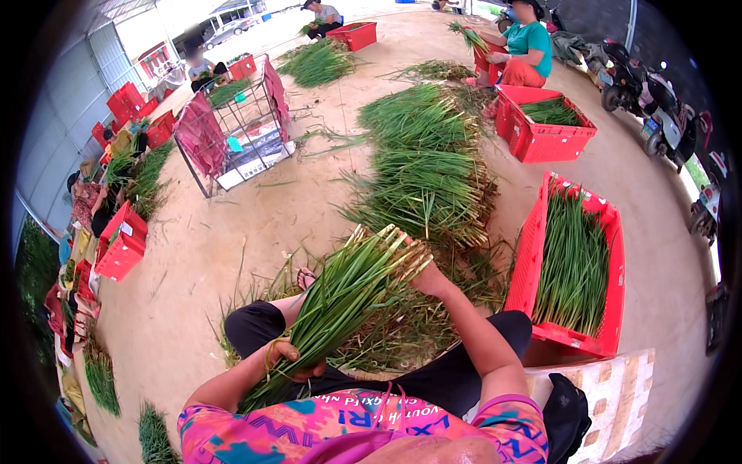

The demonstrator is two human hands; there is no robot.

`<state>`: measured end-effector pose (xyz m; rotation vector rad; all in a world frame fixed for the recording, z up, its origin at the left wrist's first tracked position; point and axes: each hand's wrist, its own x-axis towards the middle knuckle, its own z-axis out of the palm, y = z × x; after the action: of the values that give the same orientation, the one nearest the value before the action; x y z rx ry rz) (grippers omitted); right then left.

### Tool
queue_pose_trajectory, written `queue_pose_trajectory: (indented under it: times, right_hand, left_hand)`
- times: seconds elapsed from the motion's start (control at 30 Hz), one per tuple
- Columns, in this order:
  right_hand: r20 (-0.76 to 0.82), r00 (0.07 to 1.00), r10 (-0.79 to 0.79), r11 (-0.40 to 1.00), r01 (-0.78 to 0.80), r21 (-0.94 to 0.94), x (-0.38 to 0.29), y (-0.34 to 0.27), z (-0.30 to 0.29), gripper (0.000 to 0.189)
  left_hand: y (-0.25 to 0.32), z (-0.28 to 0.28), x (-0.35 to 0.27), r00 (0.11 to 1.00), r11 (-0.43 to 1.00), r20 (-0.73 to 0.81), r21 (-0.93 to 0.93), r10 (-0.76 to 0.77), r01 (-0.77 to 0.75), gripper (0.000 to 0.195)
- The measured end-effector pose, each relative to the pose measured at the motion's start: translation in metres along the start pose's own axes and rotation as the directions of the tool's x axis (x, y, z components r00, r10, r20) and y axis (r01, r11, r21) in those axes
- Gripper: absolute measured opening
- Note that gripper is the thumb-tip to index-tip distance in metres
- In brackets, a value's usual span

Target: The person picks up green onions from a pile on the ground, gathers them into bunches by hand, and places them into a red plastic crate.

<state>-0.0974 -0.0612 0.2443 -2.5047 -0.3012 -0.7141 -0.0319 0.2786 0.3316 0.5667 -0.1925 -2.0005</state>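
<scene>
A thick bundle of long green chives (pixel 342 296) lies slantwise in front of my chest, pale root ends up and to the right. My left hand (pixel 287 356) is closed around its leafy lower part, with the leaf tips running down past my forearm. At the pale stem ends, my right hand (pixel 428 278) grips the bundle from the right, its fingers partly hidden by the stalks. Loose leaves and trimmings (pixel 394 342) cover the floor between my knees. Just beyond the bundle, a large heap of chives (pixel 426 185) is spread on the ground.
A red plastic crate (pixel 615 290) filled with upright chives stands at my right, near a patterned board (pixel 620 394). Ahead are a metal-framed cart (pixel 249 139), another red crate (pixel 548 151) and a seated co-worker (pixel 527 46). Scooters (pixel 661 110) line the right side.
</scene>
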Motion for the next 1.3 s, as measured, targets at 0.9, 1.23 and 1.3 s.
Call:
queue_pose_trajectory:
  times: [0.9,1.23,1.3]
  right_hand:
    - [0.275,0.682,0.678,0.574,-0.724,0.382,-0.002,-0.035,-0.030,0.027]
    - [0.267,0.580,0.770,-0.138,-0.257,0.956,-0.025,0.013,-0.080,0.006]
    - [0.242,0.379,0.893,-0.281,0.052,0.958,-0.030,0.022,-0.098,0.007]
  left_hand:
    - [-0.014,0.002,-0.002,0.889,0.978,-0.408,0.117,0.208,-0.175,0.045]
    - [-0.022,-0.012,0.000,0.900,0.972,-0.373,0.019,0.224,-0.234,0.046]
    - [-0.022,-0.010,-0.002,0.888,0.968,-0.393,0.027,0.239,-0.249,0.047]
